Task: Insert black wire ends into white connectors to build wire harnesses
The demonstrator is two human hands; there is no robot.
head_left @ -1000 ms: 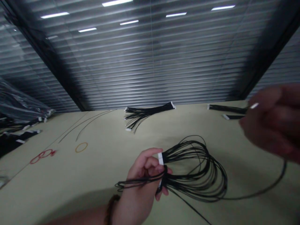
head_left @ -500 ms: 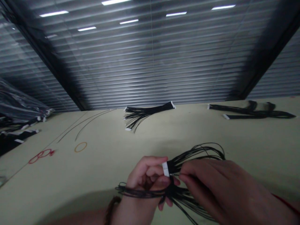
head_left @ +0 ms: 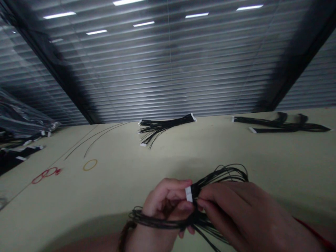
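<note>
Head view: right hand has swung in from far right, fingers closed on strands just behind white connector, pinching narrow. Left hand grips connector between thumb and fingers. Hands now almost touching. Black wire bundle loops up behind connector, rest hanging across left hand's wrist side, above beaded bracelet. Pale tabletop below; second wire bundle lies well ahead, red rubber bands off left.
</note>
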